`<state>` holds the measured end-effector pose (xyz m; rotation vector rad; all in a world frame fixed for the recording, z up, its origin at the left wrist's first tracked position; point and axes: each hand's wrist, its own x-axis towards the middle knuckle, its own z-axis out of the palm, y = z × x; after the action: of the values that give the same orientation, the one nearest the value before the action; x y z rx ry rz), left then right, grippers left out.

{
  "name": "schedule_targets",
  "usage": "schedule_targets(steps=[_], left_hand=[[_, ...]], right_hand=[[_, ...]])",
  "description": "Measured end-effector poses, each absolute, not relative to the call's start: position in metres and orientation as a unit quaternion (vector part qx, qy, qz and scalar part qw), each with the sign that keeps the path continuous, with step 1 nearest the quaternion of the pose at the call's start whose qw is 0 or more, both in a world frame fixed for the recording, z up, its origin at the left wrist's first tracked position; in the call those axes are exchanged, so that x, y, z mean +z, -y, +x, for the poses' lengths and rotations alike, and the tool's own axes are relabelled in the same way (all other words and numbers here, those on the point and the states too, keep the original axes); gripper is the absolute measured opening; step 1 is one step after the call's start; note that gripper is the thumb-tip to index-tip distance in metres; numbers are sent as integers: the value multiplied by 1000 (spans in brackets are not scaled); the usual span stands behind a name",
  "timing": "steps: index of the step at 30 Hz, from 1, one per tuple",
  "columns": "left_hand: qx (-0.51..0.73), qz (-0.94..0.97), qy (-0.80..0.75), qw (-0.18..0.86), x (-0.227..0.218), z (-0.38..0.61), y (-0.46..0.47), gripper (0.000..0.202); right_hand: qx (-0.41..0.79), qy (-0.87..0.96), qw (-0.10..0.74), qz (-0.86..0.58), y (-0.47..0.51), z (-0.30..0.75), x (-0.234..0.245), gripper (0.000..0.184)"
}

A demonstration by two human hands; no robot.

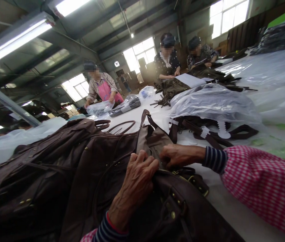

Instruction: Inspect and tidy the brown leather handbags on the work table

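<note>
A dark brown handbag [195, 205] with brass studs lies tilted in front of me, its mouth partly open. Its beige lining [144, 139] shows, and a brass zipper [179, 174] runs along the edge. My left hand [139, 178] is closed over the rim of the mouth, fingers curled down and their tips hidden. Just to its right, my right hand [176, 155] is closed with bent fingers at the lining and zipper edge; its fingertips are hidden too. More dark brown bags [43, 168] with thin handles are heaped on the left.
Brown straps [208, 134] with white paper bands lie beyond my right hand, below clear plastic bags [208, 101]. A co-worker in a pink apron [107, 89] handles plastic packaging across the white table [129, 116]. Two other people work beside a brown pile [175, 89] at the back.
</note>
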<state>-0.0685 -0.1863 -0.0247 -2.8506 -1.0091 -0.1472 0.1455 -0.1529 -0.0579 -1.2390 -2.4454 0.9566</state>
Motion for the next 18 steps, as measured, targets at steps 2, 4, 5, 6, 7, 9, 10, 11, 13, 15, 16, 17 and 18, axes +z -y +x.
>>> schedule_targets(steps=[2,4,5,6,7,9,10,11,13,15,16,17,18], left_hand=[[-45,-936,346,37,-22,-69,187,29],[-39,-935,351,12,-19,-71,188,33],[-34,-936,351,2,-18,-72,188,32],[-29,-936,350,-7,-18,-73,188,31],[-24,-937,348,-15,-17,-74,188,28],[-15,-937,348,-36,-15,-75,187,26],[-10,-936,349,-50,-13,-76,186,28],[-4,-935,349,-68,-10,-77,184,30],[15,-930,347,-118,0,-79,178,37],[33,-920,344,-183,13,-81,170,43],[41,-913,343,-217,19,-80,166,42],[48,-907,341,-245,24,-79,162,40],[55,-903,339,-258,27,-76,160,37]], right_hand=[[343,830,145,-415,154,147,-62,13],[342,829,177,-406,158,149,-63,13],[334,834,187,-398,160,150,-62,13],[324,842,191,-388,163,151,-60,12],[313,851,188,-377,164,151,-58,12],[295,872,173,-351,166,150,-52,11],[287,881,163,-338,166,150,-49,13],[279,889,155,-328,166,149,-47,15],[261,901,143,-315,165,148,-45,16],[239,907,142,-317,166,147,-46,12],[225,909,143,-322,166,146,-48,9],[206,910,145,-328,166,146,-51,7],[179,912,147,-339,166,145,-54,4]])
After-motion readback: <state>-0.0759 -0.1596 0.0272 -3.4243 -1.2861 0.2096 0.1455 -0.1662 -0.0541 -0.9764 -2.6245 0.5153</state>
